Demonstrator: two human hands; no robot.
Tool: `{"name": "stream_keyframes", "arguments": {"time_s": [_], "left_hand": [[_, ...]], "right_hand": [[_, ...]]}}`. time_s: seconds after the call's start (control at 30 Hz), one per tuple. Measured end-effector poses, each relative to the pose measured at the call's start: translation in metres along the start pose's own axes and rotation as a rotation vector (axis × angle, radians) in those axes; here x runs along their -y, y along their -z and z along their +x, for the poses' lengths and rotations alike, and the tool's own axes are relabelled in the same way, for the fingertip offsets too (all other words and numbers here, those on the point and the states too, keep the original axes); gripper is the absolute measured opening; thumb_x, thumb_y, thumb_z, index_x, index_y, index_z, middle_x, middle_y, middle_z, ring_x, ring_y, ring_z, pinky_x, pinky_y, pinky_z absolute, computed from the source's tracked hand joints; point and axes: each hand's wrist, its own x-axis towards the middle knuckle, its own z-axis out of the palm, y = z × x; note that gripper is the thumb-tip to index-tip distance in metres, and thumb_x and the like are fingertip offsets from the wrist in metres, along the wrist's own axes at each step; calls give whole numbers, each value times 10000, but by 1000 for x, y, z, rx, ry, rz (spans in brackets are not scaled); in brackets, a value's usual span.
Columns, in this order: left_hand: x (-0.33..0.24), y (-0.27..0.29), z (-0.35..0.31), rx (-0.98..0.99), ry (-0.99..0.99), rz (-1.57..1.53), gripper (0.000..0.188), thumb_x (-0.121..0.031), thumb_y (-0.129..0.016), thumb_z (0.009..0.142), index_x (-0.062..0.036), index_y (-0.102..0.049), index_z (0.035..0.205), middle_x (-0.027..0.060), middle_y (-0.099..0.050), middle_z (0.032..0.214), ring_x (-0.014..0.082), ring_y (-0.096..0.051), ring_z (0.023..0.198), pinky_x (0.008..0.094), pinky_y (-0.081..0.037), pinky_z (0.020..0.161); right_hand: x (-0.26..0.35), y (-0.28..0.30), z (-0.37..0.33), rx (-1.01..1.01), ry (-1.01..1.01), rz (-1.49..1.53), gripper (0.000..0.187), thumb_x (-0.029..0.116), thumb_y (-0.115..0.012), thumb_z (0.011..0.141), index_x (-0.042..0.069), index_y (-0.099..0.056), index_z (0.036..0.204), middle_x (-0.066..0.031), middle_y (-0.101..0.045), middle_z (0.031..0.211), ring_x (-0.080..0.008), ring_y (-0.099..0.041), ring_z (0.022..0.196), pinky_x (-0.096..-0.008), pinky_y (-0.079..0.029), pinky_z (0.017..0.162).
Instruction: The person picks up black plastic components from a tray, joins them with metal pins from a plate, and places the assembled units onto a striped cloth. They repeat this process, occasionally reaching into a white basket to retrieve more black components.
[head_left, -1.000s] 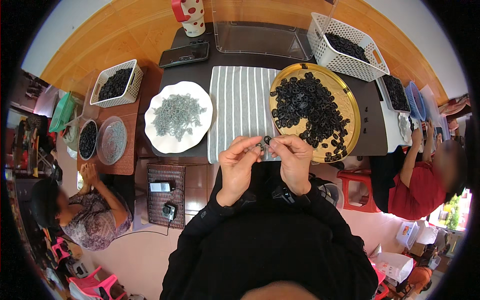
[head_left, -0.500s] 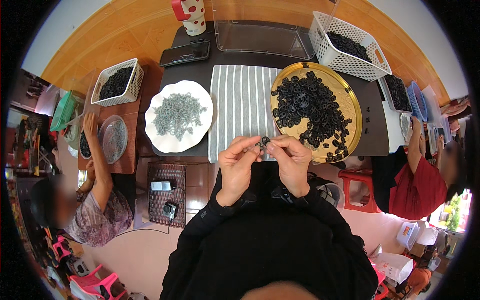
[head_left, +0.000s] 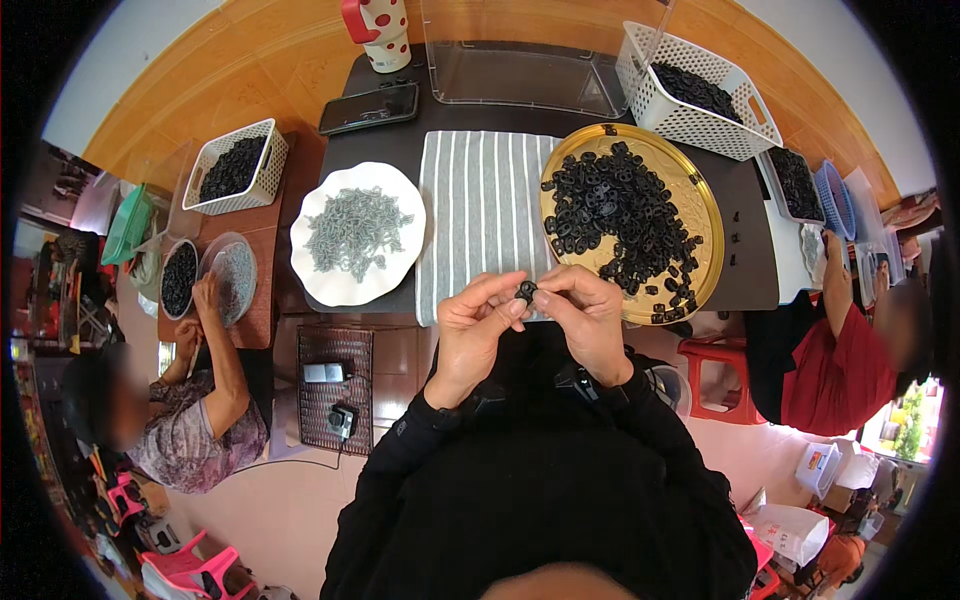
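Over the near edge of a grey-and-white striped cloth (head_left: 490, 210), a small black plastic part (head_left: 526, 291) is pinched between my two hands. My left hand (head_left: 474, 330) is closed on it from the left with thumb and forefinger. From the right, the thumb and forefinger of my right hand (head_left: 584, 318) grip the same part. Fine detail of it is hidden by the fingertips. A heap of similar black parts (head_left: 610, 205) lies on a round gold tray (head_left: 705, 215) to the right. To the left, small grey metallic-looking pieces (head_left: 360, 232) fill a white wavy-rimmed plate (head_left: 318, 285).
At the back stand a clear plastic box (head_left: 520, 75), a phone (head_left: 370, 108) and a spotted tumbler (head_left: 388, 40). White baskets (head_left: 700, 125) of black parts stand at both sides. People work at left (head_left: 205, 430) and right (head_left: 830, 370). A red stool (head_left: 715, 375) stands at right.
My fingertips have drawn closer together around the black part, which has dropped slightly toward me. The person at left has moved a hand from near the basket to the clear bowl.
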Motion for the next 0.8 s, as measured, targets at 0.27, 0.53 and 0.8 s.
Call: {"name": "stream_keyframes", "arguments": {"time_s": [0.27, 0.53, 0.8], "left_hand": [[-4, 0, 0, 30, 6, -40, 316, 88, -626, 861, 21, -644, 1169, 66, -634, 943, 102, -584, 751, 217, -504, 659], [-8, 0, -1, 6, 154, -214, 293, 75, -635, 860, 27, -652, 1149, 92, -669, 964, 125, -621, 801, 233, -522, 689], [-6, 1, 0, 26, 147, -199, 278, 66, -630, 868, 17, -662, 1139, 95, -670, 950, 137, -632, 795, 228, -519, 648]], "right_hand": [[-10, 0, -6, 44, 155, -39, 243, -113, -663, 815, -27, -623, 1038, -86, -609, 977, -118, -594, 822, -242, -495, 688], [-12, 2, -4, 35, 227, -102, 318, -72, -712, 782, 13, -666, 1085, -80, -648, 950, -117, -595, 773, -234, -476, 652], [-13, 3, -6, 8, 288, -244, 316, -74, -721, 767, 5, -663, 1066, -95, -659, 937, -129, -609, 730, -240, -483, 630]]}}
